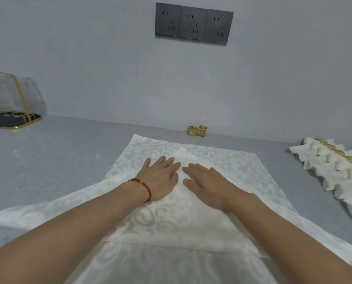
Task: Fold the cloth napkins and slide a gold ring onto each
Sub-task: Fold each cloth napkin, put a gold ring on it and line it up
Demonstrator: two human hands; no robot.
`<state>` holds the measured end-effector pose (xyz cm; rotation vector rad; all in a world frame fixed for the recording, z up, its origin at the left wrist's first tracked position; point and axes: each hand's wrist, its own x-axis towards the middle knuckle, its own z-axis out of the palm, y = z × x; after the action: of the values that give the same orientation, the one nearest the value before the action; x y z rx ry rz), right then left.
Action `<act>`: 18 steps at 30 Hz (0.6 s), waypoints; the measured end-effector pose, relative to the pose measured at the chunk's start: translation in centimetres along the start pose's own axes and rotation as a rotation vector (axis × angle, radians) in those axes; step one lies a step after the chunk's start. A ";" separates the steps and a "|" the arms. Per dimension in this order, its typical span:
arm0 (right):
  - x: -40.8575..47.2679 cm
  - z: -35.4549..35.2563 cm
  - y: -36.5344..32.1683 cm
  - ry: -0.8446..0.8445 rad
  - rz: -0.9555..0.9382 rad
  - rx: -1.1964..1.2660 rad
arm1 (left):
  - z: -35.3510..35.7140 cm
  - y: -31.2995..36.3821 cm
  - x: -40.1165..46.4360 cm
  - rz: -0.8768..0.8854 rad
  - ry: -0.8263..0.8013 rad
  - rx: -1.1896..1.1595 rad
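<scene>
Head view shows a grey counter (48,160) running to a pale wall with three dark sockets (193,24). Spread across the counter lies a white patterned napkin (222,167), one corner folded inward so its tip points toward the wall. At far left sits a gold-edged mesh cover (9,97) over a dark tray (11,120); what it holds I cannot tell. At right lie finished pleated napkins (330,171) in gold bands. Left hand (160,177), red cord (146,189) at the wrist, and right hand (207,185) press flat, fingers straight, on the fold. Two gold rings (197,131) stand touching by the wall.
</scene>
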<state>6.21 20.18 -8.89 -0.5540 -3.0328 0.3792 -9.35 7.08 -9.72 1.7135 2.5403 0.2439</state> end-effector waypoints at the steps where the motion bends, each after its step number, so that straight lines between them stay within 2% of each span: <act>1: 0.1 0.0 0.1 -0.009 -0.002 0.004 | -0.1 -0.1 0.0 -0.008 -0.001 -0.002; 18: 2.9 -0.2 1.0 0.033 0.000 -0.075 | -0.2 -1.3 2.0 0.017 0.020 0.020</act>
<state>3.92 22.18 -8.96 -0.5580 -3.0257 0.2544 -11.31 8.45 -9.72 1.7487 2.5516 0.2390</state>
